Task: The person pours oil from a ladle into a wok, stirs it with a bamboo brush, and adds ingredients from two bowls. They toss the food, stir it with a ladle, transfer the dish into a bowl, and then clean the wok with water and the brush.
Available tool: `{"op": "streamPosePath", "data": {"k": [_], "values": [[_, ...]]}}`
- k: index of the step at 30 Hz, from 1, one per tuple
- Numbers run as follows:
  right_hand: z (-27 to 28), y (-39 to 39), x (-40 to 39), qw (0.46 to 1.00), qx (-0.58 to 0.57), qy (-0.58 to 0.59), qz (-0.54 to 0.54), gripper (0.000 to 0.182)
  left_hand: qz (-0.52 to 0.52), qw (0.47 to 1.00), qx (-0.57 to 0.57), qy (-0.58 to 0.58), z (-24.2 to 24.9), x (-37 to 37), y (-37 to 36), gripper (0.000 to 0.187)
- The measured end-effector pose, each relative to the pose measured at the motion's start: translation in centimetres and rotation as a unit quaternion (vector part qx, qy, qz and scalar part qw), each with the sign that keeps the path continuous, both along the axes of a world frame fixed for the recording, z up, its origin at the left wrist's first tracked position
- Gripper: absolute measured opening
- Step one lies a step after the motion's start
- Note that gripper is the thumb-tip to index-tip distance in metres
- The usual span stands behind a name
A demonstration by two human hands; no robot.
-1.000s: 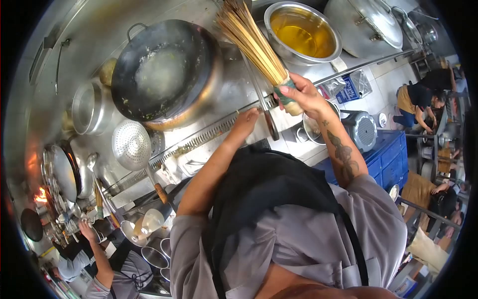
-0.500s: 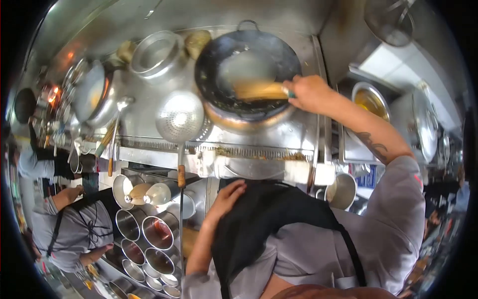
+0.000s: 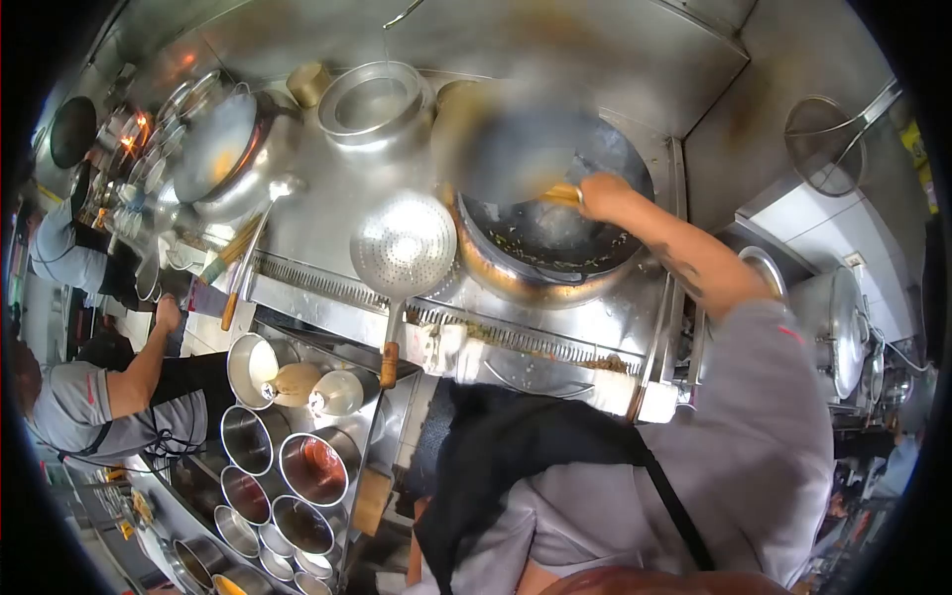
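Observation:
My right hand point(image 3: 607, 196) is closed around a bamboo wok brush point(image 3: 560, 193) above a dark wok point(image 3: 605, 238). Only the near part of the brush shows clearly. A grey and yellowish smear beyond it covers the wok's far left side, and I cannot make out what it is. Bits of food debris cling to the wok's inner wall. The wok sits in a round stove ring. Of my left arm only a strip of forearm shows beside the black apron point(image 3: 535, 436); that hand is hidden.
Left of the wok lies a perforated skimmer point(image 3: 404, 246) with a wooden handle. Behind it stands a round metal pan point(image 3: 372, 104). A ladle point(image 3: 248, 253) rests further left. Several metal pots of sauces, including a red one point(image 3: 319, 466), stand lower left, near a co-worker point(image 3: 74, 402).
My right hand has lifted and turned the brush, and a blurred smear now covers the wok's left side. My left hand has gone out of sight. The view has shifted.

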State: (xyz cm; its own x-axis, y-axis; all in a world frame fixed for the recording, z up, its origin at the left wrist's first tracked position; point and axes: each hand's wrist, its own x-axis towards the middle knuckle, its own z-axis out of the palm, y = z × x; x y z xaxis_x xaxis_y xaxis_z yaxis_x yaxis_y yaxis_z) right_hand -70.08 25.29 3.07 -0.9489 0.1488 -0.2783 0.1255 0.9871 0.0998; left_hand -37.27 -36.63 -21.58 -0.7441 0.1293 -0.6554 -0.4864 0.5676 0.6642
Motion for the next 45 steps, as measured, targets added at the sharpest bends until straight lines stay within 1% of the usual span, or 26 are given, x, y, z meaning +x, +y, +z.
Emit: {"op": "streamPosePath", "data": {"k": [2, 5, 7, 8, 11, 13, 15, 16, 17, 18, 19, 20, 21, 24, 25, 27, 28, 29, 31, 34, 36, 38, 41, 43, 44, 45], "values": [[0.6, -0.6, -1.5, 0.997, -0.020, 0.028, -0.074, 0.025, -0.019, 1.000, 0.010, 0.002, -1.3, 0.0, 0.3, 0.026], [-1.2, -1.9, 4.7, 0.998, -0.023, -0.012, -0.055, 0.030, -0.038, 0.999, 0.026, 0.007, -2.5, -1.4, 0.2, 0.026], [1.3, -1.2, 8.1, 0.996, -0.013, -0.036, -0.076, 0.032, -0.030, 0.999, 0.041, 0.000, -2.8, -2.6, 0.1, 0.026], [0.8, 1.1, 8.3, 0.996, 0.012, -0.035, -0.080, 0.032, -0.026, 0.998, 0.049, -0.008, -3.1, -3.3, 0.3, 0.026], [-1.7, 6.0, 4.3, 0.995, 0.041, -0.003, -0.094, 0.031, 0.023, 0.993, 0.099, -0.068, -3.8, -6.1, 0.2, 0.028], [-3.1, 6.3, 1.2, 0.973, -0.004, 0.080, -0.218, 0.031, 0.077, 0.986, 0.121, -0.088, -3.0, -7.6, 1.0, 0.029], [-4.9, 4.8, 3.1, 0.980, -0.006, 0.074, -0.185, 0.030, 0.127, 0.983, 0.116, -0.056, -0.2, -7.6, 1.0, 0.027], [-4.4, 4.4, 5.3, 0.982, -0.030, 0.101, -0.159, 0.030, 0.173, 0.978, 0.115, -0.030, 0.7, -7.9, 1.1, 0.025], [-4.2, 4.8, 6.7, 0.981, -0.051, 0.127, -0.135, 0.030, 0.171, 0.978, 0.113, -0.029, 0.5, -7.7, 0.4, 0.025], [-4.2, 6.1, 6.7, 0.981, -0.053, 0.129, -0.135, 0.030, 0.093, 0.991, 0.076, 0.063, 0.1, -6.6, -0.8, 0.026], [-4.1, 7.6, 5.9, 0.978, -0.034, 0.146, -0.142, 0.029, 0.057, 0.991, 0.055, 0.104, 0.3, -5.7, -1.4, 0.026], [-4.3, 8.9, 4.6, 0.975, -0.017, 0.163, -0.149, 0.028, 0.046, 0.993, 0.045, 0.096, 0.4, -4.9, -1.7, 0.025], [-4.0, 8.8, 2.1, 0.971, -0.052, 0.162, -0.167, 0.029, 0.050, 0.996, 0.040, 0.067, 0.8, -4.3, -1.8, 0.025], [-4.9, 3.5, -3.4, 0.959, -0.172, 0.150, -0.170, 0.032, 0.022, 0.999, 0.023, 0.024, 0.8, -2.5, -1.3, 0.025], [-6.1, 1.1, -3.7, 0.966, -0.163, 0.144, -0.139, 0.032, 0.002, 1.000, 0.017, 0.025, 0.5, -2.2, -0.9, 0.025], [-7.8, -2.1, -1.7, 0.977, -0.141, 0.107, -0.120, 0.032, -0.020, 0.999, 0.011, 0.031, 0.0, -1.9, -0.8, 0.025], [-6.7, -3.2, 1.2, 0.980, -0.143, 0.127, -0.064, 0.036, -0.017, 0.999, 0.013, 0.027, 0.0, -1.7, -0.8, 0.025], [-4.9, -3.7, 4.0, 0.984, -0.131, 0.105, -0.057, 0.037, -0.011, 1.000, 0.016, 0.023, 0.0, -1.7, -0.8, 0.025], [-3.9, -1.6, 6.2, 0.988, -0.118, 0.081, -0.048, 0.038, -0.004, 1.000, 0.019, 0.017, 0.2, -1.9, -0.9, 0.025], [-4.6, 3.2, 2.7, 0.995, -0.048, 0.049, -0.077, 0.036, -0.027, 0.999, 0.011, 0.021, -0.2, -1.9, -0.9, 0.024], [-5.2, 3.6, -1.5, 0.980, -0.051, 0.075, -0.180, 0.034, -0.057, 0.997, -0.006, 0.041, -0.5, -2.3, -0.7, 0.024], [-5.8, 2.2, 0.0, 0.985, -0.064, 0.056, -0.152, 0.033, -0.058, 0.995, -0.010, 0.079, -0.3, -2.6, -0.7, 0.024], [-3.2, 2.1, 5.1, 0.991, -0.060, 0.058, -0.108, 0.030, 0.020, 0.993, 0.071, 0.095, -0.8, -3.2, -0.9, 0.029], [-2.6, 4.6, 6.3, 0.993, -0.040, 0.075, -0.082, 0.031, 0.116, 0.990, 0.076, -0.033, 0.9, -3.1, -0.4, 0.030], [-2.8, 5.3, 4.4, 0.993, -0.042, 0.075, -0.081, 0.031, 0.117, 0.990, 0.074, -0.033, 1.0, -3.4, -0.3, 0.030], [-3.2, 6.3, 1.0, 0.988, -0.037, 0.073, -0.128, 0.031, 0.046, 0.997, 0.049, -0.028, 1.0, -3.8, -0.4, 0.030]]}}
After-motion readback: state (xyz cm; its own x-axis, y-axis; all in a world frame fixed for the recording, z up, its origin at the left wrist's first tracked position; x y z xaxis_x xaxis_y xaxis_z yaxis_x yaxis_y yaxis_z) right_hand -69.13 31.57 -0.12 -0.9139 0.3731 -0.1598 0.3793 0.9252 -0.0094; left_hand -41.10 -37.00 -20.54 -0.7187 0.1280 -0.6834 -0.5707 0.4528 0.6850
